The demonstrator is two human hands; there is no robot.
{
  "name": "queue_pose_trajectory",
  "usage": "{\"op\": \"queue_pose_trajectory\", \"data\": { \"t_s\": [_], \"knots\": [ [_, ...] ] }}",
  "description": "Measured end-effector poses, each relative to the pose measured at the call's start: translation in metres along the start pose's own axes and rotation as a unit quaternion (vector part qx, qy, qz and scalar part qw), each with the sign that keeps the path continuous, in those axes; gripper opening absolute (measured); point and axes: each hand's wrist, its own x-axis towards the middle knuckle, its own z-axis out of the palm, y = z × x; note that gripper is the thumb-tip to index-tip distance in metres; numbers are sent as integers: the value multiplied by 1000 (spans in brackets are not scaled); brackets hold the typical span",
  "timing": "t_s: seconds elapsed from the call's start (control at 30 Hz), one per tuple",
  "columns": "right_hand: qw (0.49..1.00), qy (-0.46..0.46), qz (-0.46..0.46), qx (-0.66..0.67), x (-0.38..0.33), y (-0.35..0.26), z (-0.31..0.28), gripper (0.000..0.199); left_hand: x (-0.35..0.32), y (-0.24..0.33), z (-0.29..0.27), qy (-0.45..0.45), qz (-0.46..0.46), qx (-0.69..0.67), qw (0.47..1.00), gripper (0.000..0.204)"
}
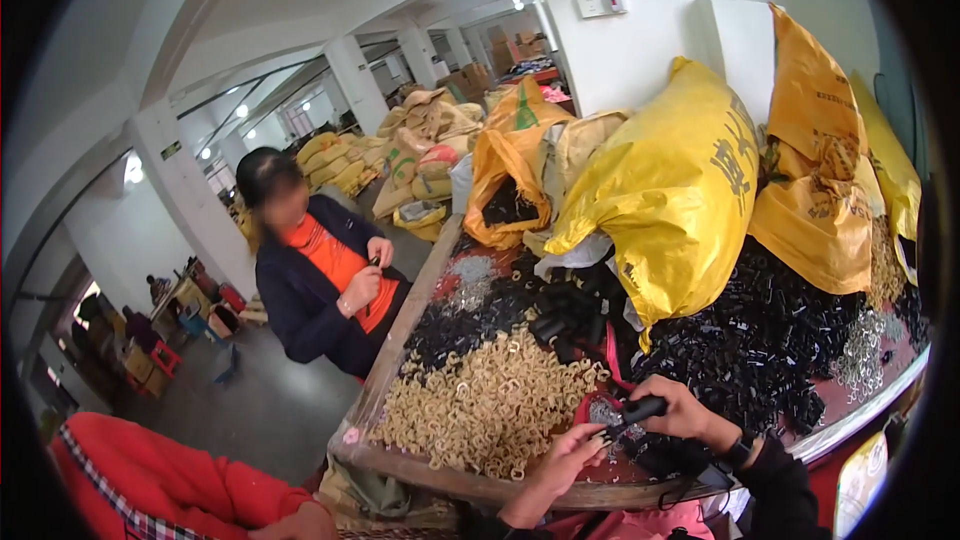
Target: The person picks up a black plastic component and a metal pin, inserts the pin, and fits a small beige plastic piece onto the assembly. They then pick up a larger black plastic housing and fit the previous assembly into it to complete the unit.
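Observation:
My right hand (684, 410) is wrapped round a black cylindrical handle (645, 409), whose thinner dark end points left toward my other hand. Close by it, my left hand (566, 461) is closed in a pinch at that thin end; the small part between its fingertips is too small to name. Both hands are just above the near edge of the table. Behind them lies a small red-rimmed container (590, 406) of tiny metal pieces, partly hidden by my hands. A heap of beige ring-shaped parts (480, 400) spreads to the left of my hands.
Black small parts (760, 340) cover the right side of the wood-edged table (420, 485). Full yellow sacks (670, 190) and an open orange sack (510, 175) stand along the back. One person (315, 260) is across the left edge; a red sleeve (180, 470) is at lower left.

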Motion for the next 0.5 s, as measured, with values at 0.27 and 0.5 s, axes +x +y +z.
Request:
{"op": "queue_pose_trajectory", "data": {
  "t_s": [0.27,0.5],
  "knots": [
    [995,67,-35,-66,-60,-33,6,37,-16,-9,26,-53,-77,-43,995,28],
    [991,53,-31,-119,-49,-45,21,40,-25,23,55,47,104,253,961,28]
  ]
}}
